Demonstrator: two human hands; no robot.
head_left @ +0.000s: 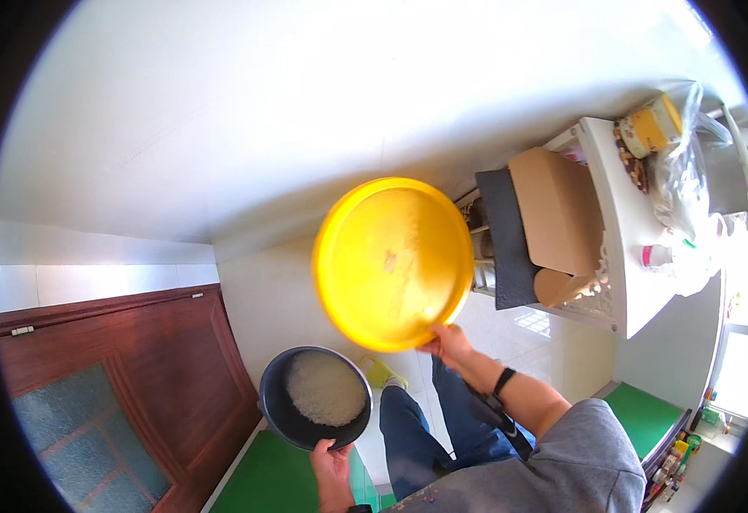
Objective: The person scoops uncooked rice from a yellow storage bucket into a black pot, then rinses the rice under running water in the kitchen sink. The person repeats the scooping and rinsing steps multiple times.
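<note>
My right hand (pixel 451 347) grips the lower edge of a round yellow plastic lid (pixel 390 266), held up with its broad face towards me. My left hand (pixel 331 471) is closed on the near rim of a deep, dark rice cooker inner pot (pixel 276 397). White rice grains (pixel 325 388) lie in the pot's bottom, and the pot is tilted so its inside shows. Below and left of the lid, the pot stays apart from it. Whether the pot also rests on the green countertop (pixel 271 474) beneath, I cannot tell.
At left is a brown wooden cabinet door (pixel 162 365) with a textured glass panel (pixel 91 436). A white shelf unit (pixel 627 256) on the right holds cardboard (pixel 556 211), a clear plastic bag (pixel 682 186) and a yellow canister (pixel 653 127). Several bottles (pixel 672 462) stand at lower right.
</note>
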